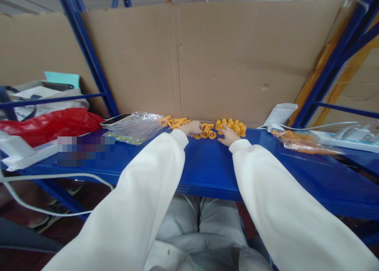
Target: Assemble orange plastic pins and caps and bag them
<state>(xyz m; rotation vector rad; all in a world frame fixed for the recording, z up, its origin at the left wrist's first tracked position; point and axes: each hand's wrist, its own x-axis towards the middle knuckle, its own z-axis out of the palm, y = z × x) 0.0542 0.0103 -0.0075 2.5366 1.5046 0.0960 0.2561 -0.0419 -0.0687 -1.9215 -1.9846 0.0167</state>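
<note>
My left hand [193, 128] is closed, its fingertips at the left end of a small group of orange funnel-shaped plastic parts [212, 134]. Whatever it pinches is mostly covered by the fingers. My right hand [229, 136] has thumb and fingers apart, and its fingertips reach the front left of a cluster of orange cup-shaped plastic pieces [240, 129]. Beyond my left hand lies a loose pile of thin orange stick-like parts [174, 122]. All three groups rest on the blue tabletop [207, 164], close to the cardboard.
A cardboard sheet [237, 58] stands along the back between blue metal posts [89, 50]. Left are a clear plastic bag [139, 125], a phone-like device [116, 120] and a red bag [56, 123]. Right are a bag of orange parts [304, 141] and a white power strip [346, 141].
</note>
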